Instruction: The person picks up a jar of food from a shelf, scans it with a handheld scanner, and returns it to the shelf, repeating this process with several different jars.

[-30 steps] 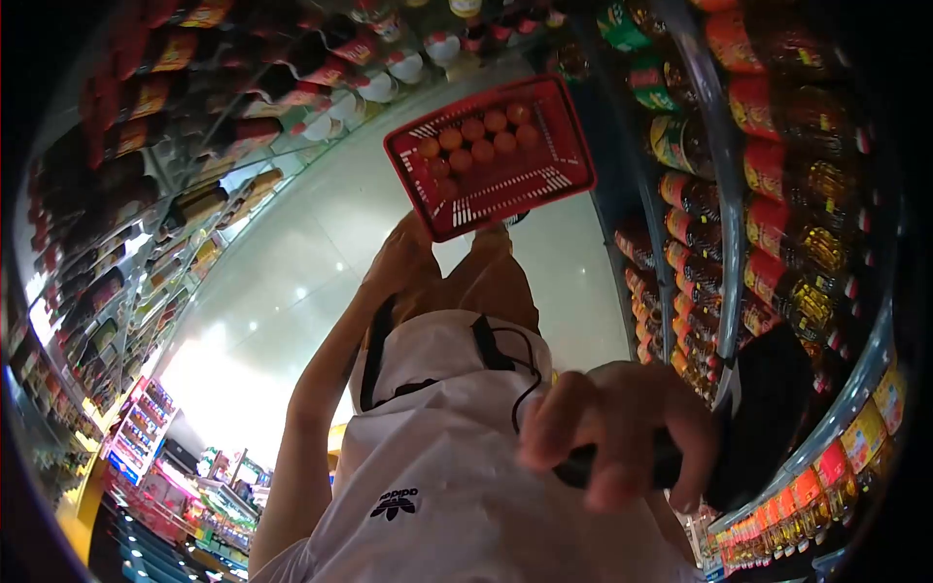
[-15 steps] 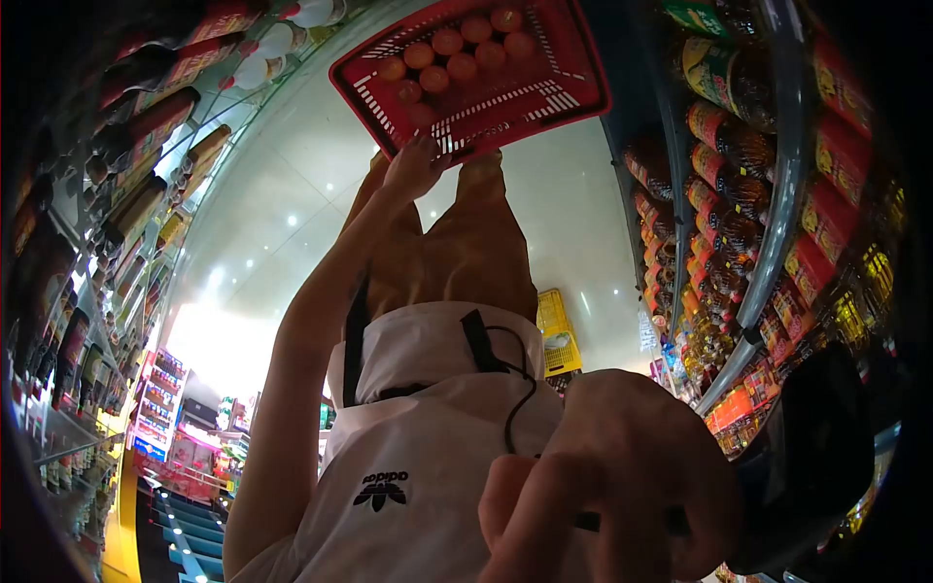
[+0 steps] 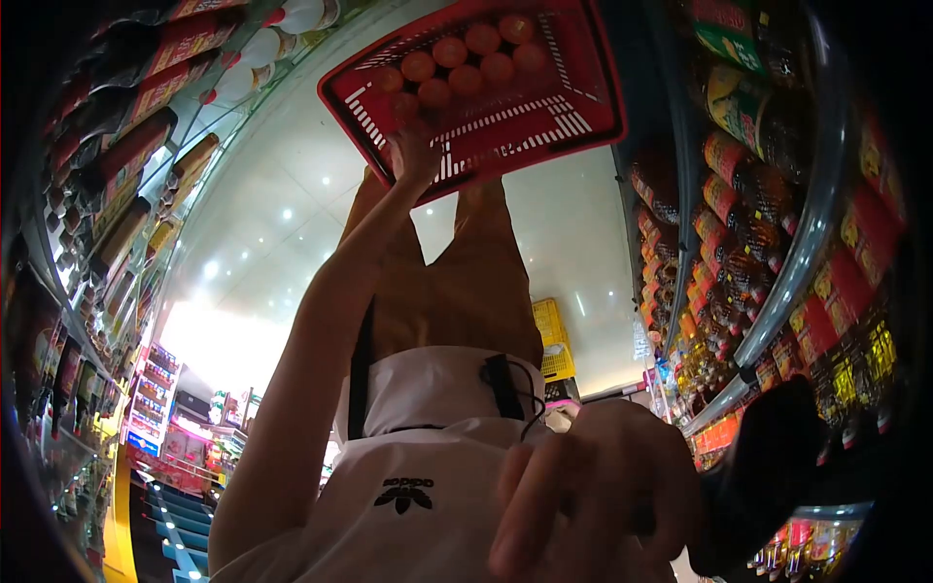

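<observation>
A red basket (image 3: 583, 121) fills the top centre, and several round-topped orange items (image 3: 450, 52) stand in rows inside it. My left hand (image 3: 413, 154) reaches over its near left rim, fingers closed on the basket; the fingertips are dim. Close to the camera at lower right, my right hand (image 3: 593, 486) has curled fingers, closed around something I cannot make out. A dark object (image 3: 763, 476) extends to the right behind that hand. Between my hands are my white shirt (image 3: 428, 384) and brown trousers (image 3: 452, 291).
Shelves of bottles (image 3: 141, 155) line the left side. Racks of red-labelled bottles (image 3: 724, 199) with metal rails (image 3: 812, 238) run along the right. A yellow crate (image 3: 554, 340) stands on the pale floor (image 3: 282, 204), beside my legs.
The basket appears higher and larger in view. My left hand has moved from below its rim to over it. My right hand has shifted, its fingers more curled than at first.
</observation>
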A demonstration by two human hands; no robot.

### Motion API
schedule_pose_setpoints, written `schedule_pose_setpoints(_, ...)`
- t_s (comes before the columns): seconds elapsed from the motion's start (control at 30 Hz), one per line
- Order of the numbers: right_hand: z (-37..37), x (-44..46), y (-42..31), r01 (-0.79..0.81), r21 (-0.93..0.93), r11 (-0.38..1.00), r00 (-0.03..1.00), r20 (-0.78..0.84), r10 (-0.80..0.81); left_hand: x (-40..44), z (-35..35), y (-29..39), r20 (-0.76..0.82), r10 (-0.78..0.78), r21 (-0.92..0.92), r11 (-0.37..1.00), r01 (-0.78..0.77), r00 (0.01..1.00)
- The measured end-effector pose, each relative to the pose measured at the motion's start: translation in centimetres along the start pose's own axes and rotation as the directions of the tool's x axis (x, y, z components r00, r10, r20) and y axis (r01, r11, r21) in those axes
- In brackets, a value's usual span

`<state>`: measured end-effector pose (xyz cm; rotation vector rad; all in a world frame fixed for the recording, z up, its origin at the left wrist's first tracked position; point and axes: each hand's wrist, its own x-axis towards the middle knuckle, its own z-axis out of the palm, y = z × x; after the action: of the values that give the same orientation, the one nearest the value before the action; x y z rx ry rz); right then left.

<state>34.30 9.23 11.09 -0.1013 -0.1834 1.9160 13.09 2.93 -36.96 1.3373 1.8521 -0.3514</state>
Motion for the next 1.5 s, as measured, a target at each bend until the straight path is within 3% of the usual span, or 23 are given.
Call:
schedule_pose_setpoints(0.1, -2.2, -1.9, -0.5, -0.041, -0.146, 0.988, 0.995, -0.094, 0.027, 1.2, 2.4, -0.2, -0.043, -0.076, 0.036, 0.996, 0.077, 0.996)
schedule_pose_setpoints(0.17, -2.7, -3.3, -1.6, -0.134, -0.132, 0.982, 0.978, -0.179, 0.11, -0.4, 1.8, 1.0, -0.236, 0.072, 0.138, 0.99, -0.04, 0.969)
schedule_pose_setpoints(0.2, -2.9, -4.0, -2.0, -0.221, -0.113, 0.969, 0.946, -0.264, 0.186, -0.7, 1.2, 1.7, -0.238, 0.068, 0.136, 0.99, -0.036, 0.969)
schedule_pose_setpoints(0.27, -3.6, -5.3, -2.2, -0.252, -0.12, 0.96, 0.92, -0.338, 0.199, -1.1, 0.2, 2.9, -0.152, -0.169, -0.004, 0.985, 0.17, 0.974)
schedule_pose_setpoints(0.3, -4.1, -5.9, -2.2, -0.279, -0.128, 0.952, 0.888, -0.411, 0.205, -1.2, 0.1, 3.2, -0.153, -0.173, -0.006, 0.985, 0.174, 0.973)
schedule_pose_setpoints(0.43, -6.3, -7.9, -1.2, -0.192, -0.083, 0.978, 0.903, -0.404, 0.143, -1.5, -0.1, 4.1, -0.225, -0.262, -0.13, 0.963, 0.238, 0.938)
schedule_pose_setpoints(0.53, -7.5, -8.7, -1.8, -0.176, -0.079, 0.981, 0.945, -0.292, 0.146, -0.4, 0.1, 4.4, -0.254, -0.363, -0.211, 0.925, 0.315, 0.896)
schedule_pose_setpoints(0.57, -7.3, -9.1, -2.0, -0.167, -0.075, 0.983, 0.939, -0.317, 0.135, 0.2, 0.4, 4.5, -0.258, -0.44, -0.272, 0.887, 0.373, 0.86)
schedule_pose_setpoints(0.67, -6.9, -10.1, -2.5, -0.188, -0.08, 0.979, 0.914, -0.379, 0.144, 0.8, 0.5, 4.1, -0.335, -0.414, -0.238, 0.906, 0.349, 0.846)
schedule_pose_setpoints(0.9, -5.2, -12.4, -2.9, -0.34, -0.143, 0.93, 0.762, -0.621, 0.183, -2.4, -4.1, 6.1, -0.291, -0.457, -0.253, 0.884, 0.393, 0.84)
schedule_pose_setpoints(0.93, -5.7, -12.5, -3.1, -0.339, -0.151, 0.929, 0.772, -0.608, 0.183, -3.4, -5.6, 6.4, -0.183, -0.417, -0.261, 0.894, 0.365, 0.89)
schedule_pose_setpoints(0.97, -6.9, -12.6, -3.4, -0.361, -0.2, 0.911, 0.841, -0.492, 0.225, -4.7, -7.1, 6.9, -0.077, -0.367, -0.275, 0.901, 0.334, 0.927)
schedule_pose_setpoints(1.0, -7.7, -13.0, -3.7, -0.373, -0.255, 0.892, 0.892, -0.363, 0.269, -6.0, -8.3, 7.0, -0.1, -0.364, -0.288, 0.901, 0.324, 0.926)
schedule_pose_setpoints(1.07, -7.0, -13.3, -4.4, -0.369, -0.203, 0.907, 0.891, -0.355, 0.283, -9.5, -10.7, 6.7, -0.179, -0.191, -0.357, 0.927, 0.117, 0.965)
schedule_pose_setpoints(1.13, -5.7, -11.9, -5.4, -0.538, -0.356, 0.764, 0.787, -0.537, 0.304, -13.6, -13.8, 6.8, -0.23, -0.11, -0.441, 0.898, -0.003, 0.967)
schedule_pose_setpoints(1.2, -4.2, -10.8, -5.8, -0.562, -0.462, 0.686, 0.783, -0.565, 0.261, -17.0, -16.9, 7.3, -0.33, -0.036, -0.399, 0.911, -0.105, 0.943)
schedule_pose_setpoints(1.27, -3.1, -9.8, -5.8, -0.637, -0.576, 0.513, 0.734, -0.657, 0.173, -20.5, -20.0, 7.1, -0.297, 0.045, -0.63, 0.742, -0.231, 0.954)
schedule_pose_setpoints(1.3, -3.0, -8.7, -5.8, -0.556, -0.665, 0.499, 0.819, -0.542, 0.19, -22.6, -22.9, 7.7, -0.278, 0.088, -0.571, 0.786, -0.238, 0.957)
schedule_pose_setpoints(1.33, -2.6, -7.7, -5.6, -0.539, -0.684, 0.492, 0.834, -0.517, 0.196, -24.1, -24.9, 7.9, -0.309, 0.085, -0.57, 0.781, -0.256, 0.947)
schedule_pose_setpoints(1.4, -1.7, -6.1, -4.6, -0.501, -0.669, 0.548, 0.846, -0.512, 0.148, -26.8, -28.3, 8.1, -0.35, 0.26, -0.583, 0.692, -0.426, 0.9)
schedule_pose_setpoints(1.5, -2.3, -4.3, -3.2, -0.403, -0.809, 0.428, 0.912, -0.394, 0.114, -30.6, -34.3, 8.9, -0.336, 0.366, -0.644, 0.583, -0.496, 0.868)
